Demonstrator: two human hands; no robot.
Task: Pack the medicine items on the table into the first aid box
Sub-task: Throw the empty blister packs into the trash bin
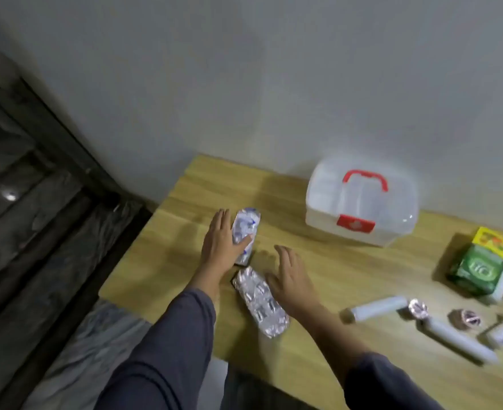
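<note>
At frame centre, the left hand [219, 242] is lying open beside a foil blister pack [245, 233], thumb resting on it; the right hand [291, 276] is hovering open by a second blister pack [260, 301]. Both are probably light, thin, crinkly: best pinched by long edges. The first aid box [361, 202] is sitting closed, upper right.

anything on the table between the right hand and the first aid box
No. In the head view, the stretch of table from the right hand to the first aid box is bare wood.
</note>
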